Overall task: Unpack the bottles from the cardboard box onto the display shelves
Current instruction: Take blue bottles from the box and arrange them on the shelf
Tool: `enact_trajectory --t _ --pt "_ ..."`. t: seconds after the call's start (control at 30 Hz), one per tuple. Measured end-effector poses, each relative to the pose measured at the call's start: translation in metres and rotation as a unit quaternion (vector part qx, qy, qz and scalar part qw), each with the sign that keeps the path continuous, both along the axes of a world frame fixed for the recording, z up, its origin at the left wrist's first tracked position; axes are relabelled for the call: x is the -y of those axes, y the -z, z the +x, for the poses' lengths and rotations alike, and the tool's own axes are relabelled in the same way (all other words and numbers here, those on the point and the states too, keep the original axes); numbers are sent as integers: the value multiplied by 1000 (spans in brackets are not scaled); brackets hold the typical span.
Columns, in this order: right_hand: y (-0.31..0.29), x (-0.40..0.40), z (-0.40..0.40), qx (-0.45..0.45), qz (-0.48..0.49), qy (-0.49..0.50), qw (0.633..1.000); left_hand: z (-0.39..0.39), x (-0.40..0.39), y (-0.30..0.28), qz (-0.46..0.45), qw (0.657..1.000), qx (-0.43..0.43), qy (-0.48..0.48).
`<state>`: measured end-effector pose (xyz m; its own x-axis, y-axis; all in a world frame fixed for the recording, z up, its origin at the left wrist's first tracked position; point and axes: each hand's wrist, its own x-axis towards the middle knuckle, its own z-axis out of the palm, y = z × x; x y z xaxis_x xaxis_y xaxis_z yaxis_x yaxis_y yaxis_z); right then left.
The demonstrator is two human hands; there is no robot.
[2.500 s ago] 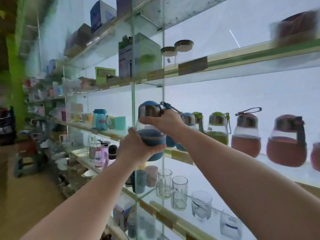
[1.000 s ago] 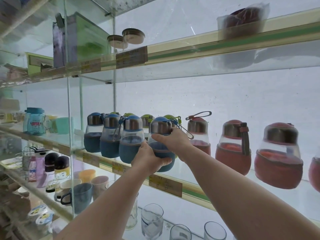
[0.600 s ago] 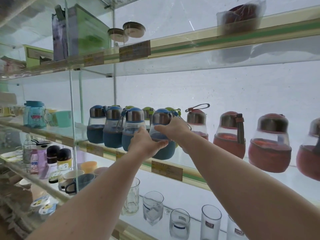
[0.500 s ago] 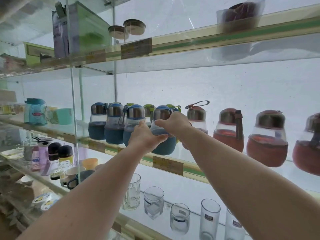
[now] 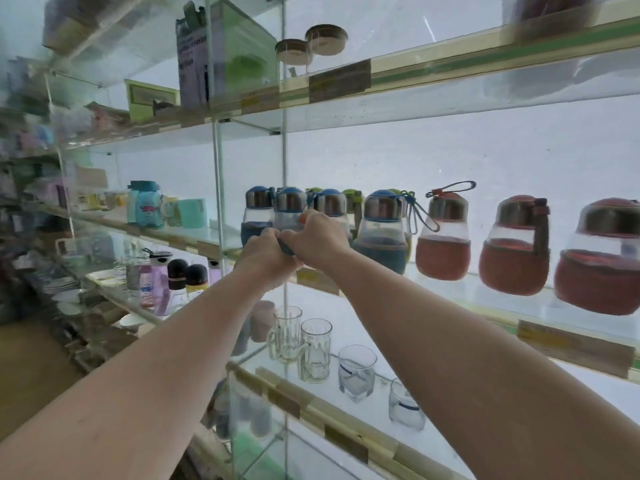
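A row of blue-sleeved bottles with steel collars stands on the middle glass shelf [image 5: 485, 289]. The rightmost one [image 5: 381, 233] stands free, its strap hanging at its right side. My left hand [image 5: 265, 254] and my right hand [image 5: 320, 237] are pressed together just left of it, both closed around the dark sleeve of a blue bottle [image 5: 290, 206] in the row. Only that bottle's cap and a sliver of its sleeve show between my fingers. Green-capped bottles [image 5: 351, 199] stand behind the row. The cardboard box is out of view.
Red-sleeved bottles [image 5: 443, 240] fill the same shelf to the right. A vertical glass divider [image 5: 218, 188] stands left of the blue row. Glass mugs [image 5: 315, 351] and tumblers stand on the shelf below, boxes [image 5: 235, 53] and jars on the shelf above.
The blue bottle I was holding now stands on the shelf at the right end of the blue row. Both hands have let go of it and shifted left onto a neighbouring blue bottle.
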<state>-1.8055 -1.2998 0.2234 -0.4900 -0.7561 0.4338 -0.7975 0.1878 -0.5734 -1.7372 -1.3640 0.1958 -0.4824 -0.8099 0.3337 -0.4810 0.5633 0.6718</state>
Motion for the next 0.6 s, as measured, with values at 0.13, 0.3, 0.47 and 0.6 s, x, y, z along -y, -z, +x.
enact_trajectory --t 0.13,0.3,0.47,0.6 --pt "29 31 42 10 58 -67 996 54 24 26 17 998 42 -54" --pt "79 71 87 -4 145 -122 982 117 46 76 75 986 89 -119" --pt "129 98 120 35 192 -170 966 162 53 121 154 968 93 -174" --pt "154 108 133 65 214 -205 953 177 54 148 182 957 90 -209"
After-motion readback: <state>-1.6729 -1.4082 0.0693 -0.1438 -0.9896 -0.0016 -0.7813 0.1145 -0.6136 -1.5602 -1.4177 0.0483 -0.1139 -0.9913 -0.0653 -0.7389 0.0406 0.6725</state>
